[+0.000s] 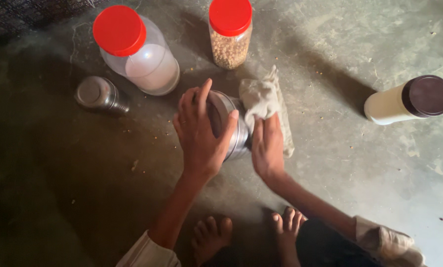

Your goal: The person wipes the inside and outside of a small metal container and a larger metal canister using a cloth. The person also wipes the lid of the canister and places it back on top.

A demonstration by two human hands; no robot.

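A round steel container (233,129) with a lid stands on the grey floor (340,163) in the middle of the view. My left hand (200,131) lies over its top and left side, fingers spread around the lid. My right hand (267,146) presses a crumpled pale cloth (264,100) against the container's right side. The cloth trails up and to the right of the container. Much of the container is hidden under my hands.
Behind stand a large clear jar (141,55) with a red lid and white contents, and a smaller red-lidded jar (230,32) of brown grains. A small steel tin (99,94) sits left. A cream bottle (409,100) with a dark cap lies right. My bare feet (246,232) are below.
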